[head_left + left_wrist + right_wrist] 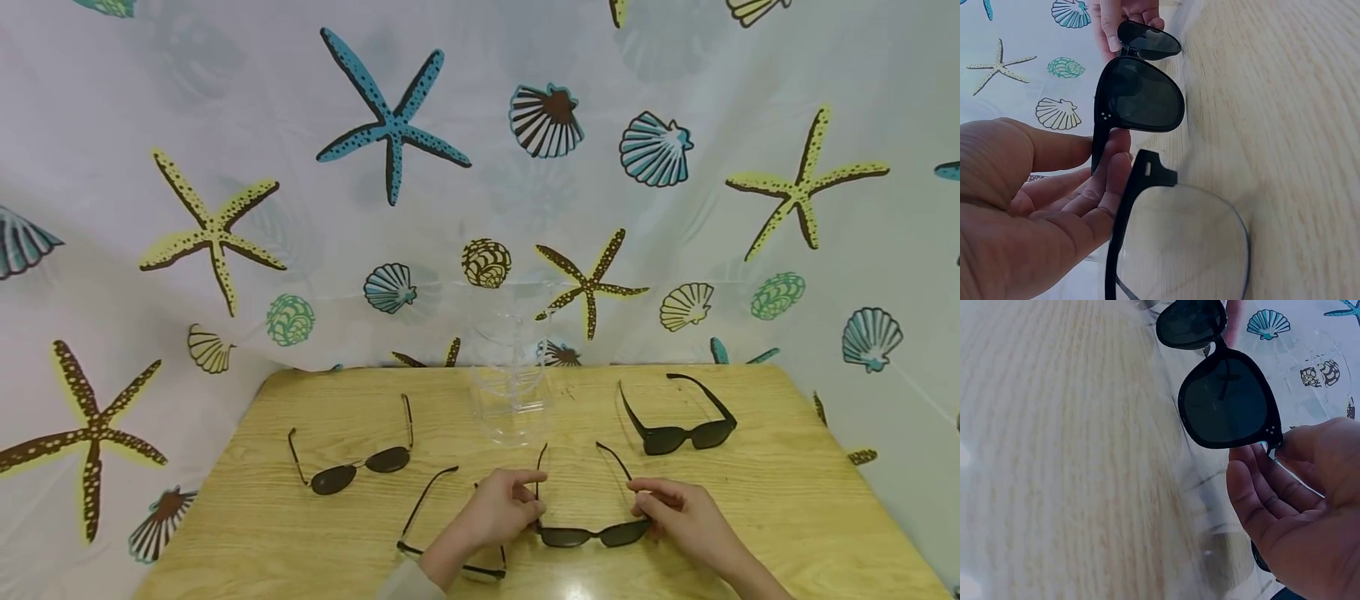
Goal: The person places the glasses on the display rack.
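Sunglasses (567, 537) are held at the near part of the wooden table (330, 554), one side pinched by the left hand (501, 506) and the other by the right hand (684, 518), temples (617, 461) pointed toward the transparent stand (513, 407), while clear-lensed glasses (483, 572) are seen just beside the left hand.

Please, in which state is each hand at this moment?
Left hand: holding black sunglasses at one side.
Right hand: holding the same sunglasses at the other side.
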Demonstrator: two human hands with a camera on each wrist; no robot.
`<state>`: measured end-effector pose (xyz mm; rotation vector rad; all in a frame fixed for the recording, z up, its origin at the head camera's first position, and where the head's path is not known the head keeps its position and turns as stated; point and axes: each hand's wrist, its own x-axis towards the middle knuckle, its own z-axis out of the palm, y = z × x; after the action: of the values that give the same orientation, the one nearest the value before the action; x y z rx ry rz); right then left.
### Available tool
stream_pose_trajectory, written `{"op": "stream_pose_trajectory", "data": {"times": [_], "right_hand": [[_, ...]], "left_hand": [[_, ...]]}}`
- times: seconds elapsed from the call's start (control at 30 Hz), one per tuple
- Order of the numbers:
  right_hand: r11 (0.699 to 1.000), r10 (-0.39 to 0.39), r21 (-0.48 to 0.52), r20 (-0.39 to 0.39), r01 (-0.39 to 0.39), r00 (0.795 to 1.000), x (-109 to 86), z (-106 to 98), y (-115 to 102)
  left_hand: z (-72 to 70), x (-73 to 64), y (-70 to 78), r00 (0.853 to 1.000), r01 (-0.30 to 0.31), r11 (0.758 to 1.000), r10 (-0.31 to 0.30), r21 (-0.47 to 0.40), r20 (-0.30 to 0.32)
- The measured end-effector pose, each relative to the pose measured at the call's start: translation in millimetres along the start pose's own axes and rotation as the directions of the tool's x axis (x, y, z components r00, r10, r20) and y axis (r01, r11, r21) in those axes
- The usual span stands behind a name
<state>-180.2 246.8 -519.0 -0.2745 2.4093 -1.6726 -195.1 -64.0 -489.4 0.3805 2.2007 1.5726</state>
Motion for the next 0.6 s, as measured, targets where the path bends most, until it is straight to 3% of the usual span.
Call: {"op": "stream_pose_trajectory", "data": {"times": [0.6], "right_hand": [[0.998,-0.063,-0.016,0.001,0.063,0.998,28.0,11,-32]], "left_hand": [[-25.3,-14.3,10.7,0.989,-0.046,0.999,0.048,0.02,-0.142]]}}
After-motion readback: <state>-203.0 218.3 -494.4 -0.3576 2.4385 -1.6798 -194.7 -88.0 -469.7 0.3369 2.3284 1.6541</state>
